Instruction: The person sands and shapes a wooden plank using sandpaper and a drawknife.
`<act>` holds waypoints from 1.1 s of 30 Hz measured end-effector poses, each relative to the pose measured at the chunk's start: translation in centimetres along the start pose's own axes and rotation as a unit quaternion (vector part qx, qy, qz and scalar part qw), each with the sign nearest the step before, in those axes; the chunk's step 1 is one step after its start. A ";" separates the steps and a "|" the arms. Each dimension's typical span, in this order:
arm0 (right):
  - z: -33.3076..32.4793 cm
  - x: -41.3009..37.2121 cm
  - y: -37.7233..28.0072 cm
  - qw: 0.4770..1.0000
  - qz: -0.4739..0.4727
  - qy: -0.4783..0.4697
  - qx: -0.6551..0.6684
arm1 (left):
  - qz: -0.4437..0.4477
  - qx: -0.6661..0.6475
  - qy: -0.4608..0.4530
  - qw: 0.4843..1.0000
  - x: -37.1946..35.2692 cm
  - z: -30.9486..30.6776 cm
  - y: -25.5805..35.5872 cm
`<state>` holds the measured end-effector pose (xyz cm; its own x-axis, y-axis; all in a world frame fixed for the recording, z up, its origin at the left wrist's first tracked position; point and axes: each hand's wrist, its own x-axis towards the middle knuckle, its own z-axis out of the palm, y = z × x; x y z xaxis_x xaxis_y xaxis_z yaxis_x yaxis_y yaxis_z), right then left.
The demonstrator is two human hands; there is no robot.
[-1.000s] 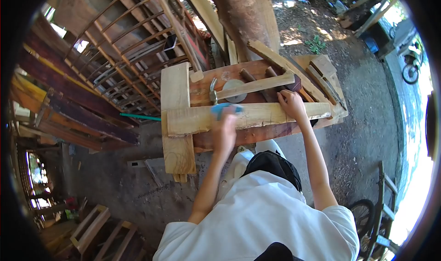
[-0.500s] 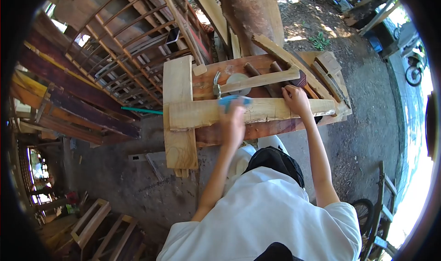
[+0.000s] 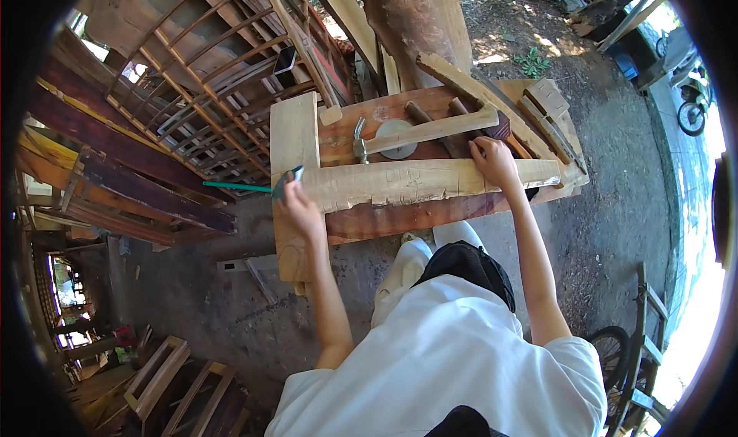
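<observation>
A pale wooden board point(image 3: 400, 185) with a cracked near edge lies across the bench. My left hand point(image 3: 301, 208) is at the board's left end, its fingers closed on a folded blue sheet that looks like sandpaper point(image 3: 286, 180). Near the board's right end, my right hand point(image 3: 496, 162) presses down with fingers curled over the far edge. Just beyond the board lies a hammer point(image 3: 360, 140) with a metal head and what looks like a pale wooden handle. A grey disc point(image 3: 397, 151) is partly under that handle.
The reddish wooden bench top point(image 3: 361, 228) shows along the near side. A crosswise plank point(image 3: 294, 129) lies at its left, and wooden offcuts point(image 3: 547, 99) at its right. Left of the bench stands a slatted frame point(image 3: 207, 76); a green rod point(image 3: 234, 186) juts toward the bench.
My left hand has swept left along the board with the blue sandpaper, from near the hammer head to the left end. My right hand stays on the board.
</observation>
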<state>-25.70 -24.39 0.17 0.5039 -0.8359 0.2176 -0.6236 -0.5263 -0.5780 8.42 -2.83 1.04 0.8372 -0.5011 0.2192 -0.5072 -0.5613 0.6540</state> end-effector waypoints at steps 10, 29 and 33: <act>0.0 0.1 -0.3 1.000 -0.004 0.000 0.008 | 0.361 -0.131 -0.190 0.904 -12.1 9.3 11.1; -1.1 -1.9 -5.0 0.979 -0.197 -0.009 0.051 | 0.252 -0.133 -0.190 0.940 -10.1 5.3 9.0; 0.9 -5.0 -9.2 0.952 -0.251 -0.120 0.129 | 0.374 -0.185 -0.254 0.872 -14.5 8.6 9.8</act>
<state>-21.91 -15.22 3.72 0.8411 -0.4134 0.3487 -0.1163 -0.7679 -0.6299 -10.45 -6.76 -1.95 0.0527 -0.9162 0.3972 -0.6927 0.2530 0.6754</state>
